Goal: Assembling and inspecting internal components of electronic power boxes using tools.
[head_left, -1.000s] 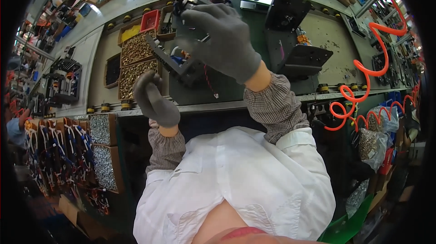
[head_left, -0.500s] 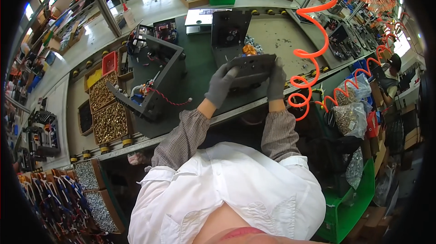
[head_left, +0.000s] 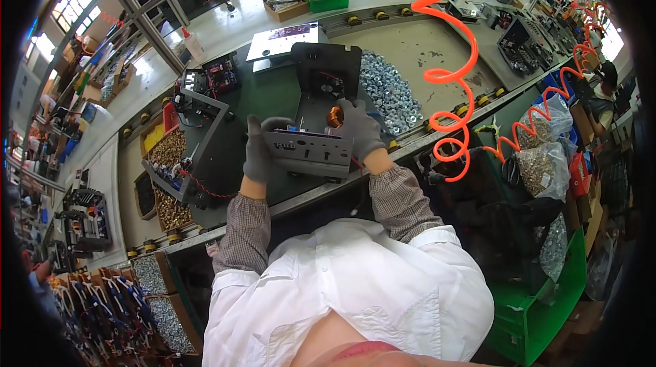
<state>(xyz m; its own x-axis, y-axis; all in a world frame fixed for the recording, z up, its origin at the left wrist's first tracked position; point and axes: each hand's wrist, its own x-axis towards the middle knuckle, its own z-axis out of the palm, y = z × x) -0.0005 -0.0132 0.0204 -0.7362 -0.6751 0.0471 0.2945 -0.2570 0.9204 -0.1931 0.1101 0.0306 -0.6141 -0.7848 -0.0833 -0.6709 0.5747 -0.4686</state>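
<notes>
A dark metal chassis (head_left: 326,70) with an upright back plate stands on the green mat in front of me. Along its near side is a grey front panel (head_left: 307,153) with slots and cut-outs. My left hand (head_left: 258,152), in a grey glove, grips the panel's left end. At the right end my right hand (head_left: 362,129), also gloved, reaches inward, its bent fingers closed about a copper-wound coil (head_left: 335,117); its thumb is partly hidden. To the left, another dark metal housing (head_left: 212,141) lies with red wires trailing from it.
Brass fittings (head_left: 171,148) fill boxes at the left; silvery nuts (head_left: 389,90) are heaped behind my right hand. A coiled orange air hose (head_left: 447,76) hangs at the right. A white box (head_left: 283,44) stands behind the chassis, and a green crate (head_left: 526,319) is at lower right.
The front panel has moved left and nearer and now sits lower in front of the back plate. My right hand has shifted from the panel's end to the coil.
</notes>
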